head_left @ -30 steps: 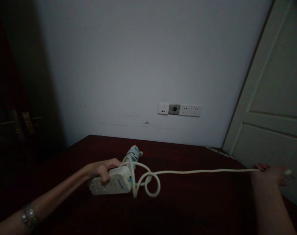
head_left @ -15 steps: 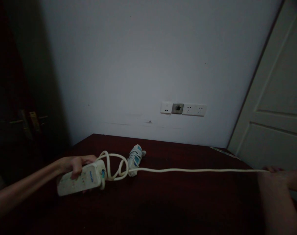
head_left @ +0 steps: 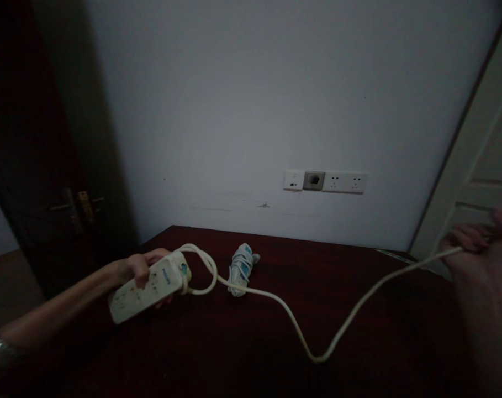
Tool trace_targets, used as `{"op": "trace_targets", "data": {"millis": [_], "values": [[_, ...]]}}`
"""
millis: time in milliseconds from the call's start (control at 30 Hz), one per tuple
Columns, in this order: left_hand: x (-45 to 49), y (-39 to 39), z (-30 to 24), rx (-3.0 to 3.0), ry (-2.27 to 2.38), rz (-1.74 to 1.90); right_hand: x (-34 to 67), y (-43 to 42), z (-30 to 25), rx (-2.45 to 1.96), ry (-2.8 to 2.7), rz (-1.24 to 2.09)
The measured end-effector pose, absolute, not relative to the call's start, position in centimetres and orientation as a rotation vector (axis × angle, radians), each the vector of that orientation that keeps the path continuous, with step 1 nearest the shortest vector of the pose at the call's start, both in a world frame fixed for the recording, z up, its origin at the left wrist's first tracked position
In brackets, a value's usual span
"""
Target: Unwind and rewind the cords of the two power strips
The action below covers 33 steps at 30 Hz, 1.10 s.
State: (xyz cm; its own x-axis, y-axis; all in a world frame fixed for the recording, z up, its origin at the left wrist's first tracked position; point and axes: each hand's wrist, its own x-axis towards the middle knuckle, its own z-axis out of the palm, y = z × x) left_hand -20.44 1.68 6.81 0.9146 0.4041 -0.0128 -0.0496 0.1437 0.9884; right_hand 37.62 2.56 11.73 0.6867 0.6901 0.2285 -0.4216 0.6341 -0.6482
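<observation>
My left hand (head_left: 139, 269) grips a white power strip (head_left: 153, 290), thumb on its socket face and fingers underneath. From the strip's right end a white cord (head_left: 271, 296) loops once, then runs right and sags in a deep bend. At the far right, my right hand (head_left: 476, 243) is closed around the cord, its fingers curled. Behind the cord, on the dark red table, lies a second white bundle (head_left: 241, 269) with blue markings and thin cable wound round it. Its exact kind is unclear.
Wall sockets (head_left: 325, 181) sit above the dark red table (head_left: 292, 265). A dark door with a handle (head_left: 85, 205) stands at the left. A pale panelled door (head_left: 482, 166) is at the right, with a flat strip (head_left: 394, 255) on the table's far right edge.
The cord went from taut to slack and now sags. Its coils by the power strip shrank to one loop. My right hand rose, and the view turned slightly left.
</observation>
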Motion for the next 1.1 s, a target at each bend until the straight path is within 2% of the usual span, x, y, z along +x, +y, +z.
{"op": "trace_targets", "data": {"millis": [133, 300, 467, 567, 900, 1000, 1100], "values": [[-16.8, 1.6, 7.3, 1.406, 0.293, 0.399, 30.2, 1.6, 13.4, -0.521, -0.726, 1.076], [-12.3, 0.7, 7.6, 1.447, 0.346, 0.464, 21.2, 0.7, 10.1, -0.668, -1.357, 1.237], [-9.2, -0.6, 7.9, 1.460, 0.446, 0.541, 17.8, -1.0, 7.6, -0.732, -1.920, 1.305], [-7.9, -1.0, 7.5, 1.426, 0.577, 0.592, 17.4, -2.5, 7.8, -0.842, -2.033, 1.064], [-4.0, -1.2, 4.9, 1.347, 0.818, 0.877, 16.5, -4.5, 5.5, -0.935, -2.445, -0.195], [-2.7, -1.2, 4.3, 1.314, 0.752, 0.866, 16.7, -4.5, 4.7, -0.840, -2.552, -0.297], [-1.6, -1.4, 3.9, 1.296, 0.618, 0.814, 17.3, -4.2, 4.2, -0.744, -2.592, -0.161]]}}
